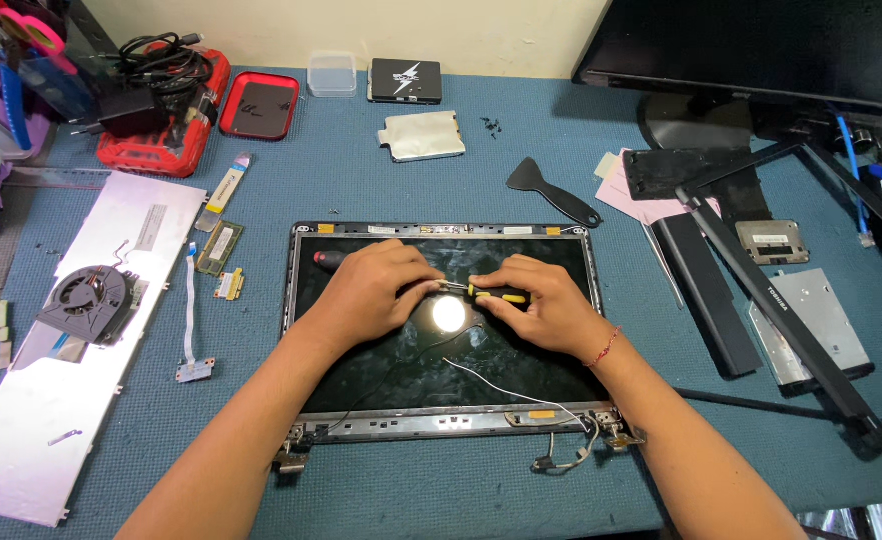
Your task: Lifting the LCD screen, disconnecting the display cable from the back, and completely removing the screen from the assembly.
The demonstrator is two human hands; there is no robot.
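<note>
Both forearms are extended from the lower edge over a laptop screen panel [361, 340] laid flat on the blue table [411, 180]. At its middle, the left hand [376, 290] is curled palm down, its fingers pinching something too small to make out. The right hand [546, 305] is closed around a yellow-and-black screwdriver [496, 294], whose tip is hidden between the hands.

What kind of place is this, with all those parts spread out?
Probably an electronics repair bench. A bare laptop screen panel lies on the blue mat, beside a loose cooling fan, a black pry tool and tiny screws.
</note>
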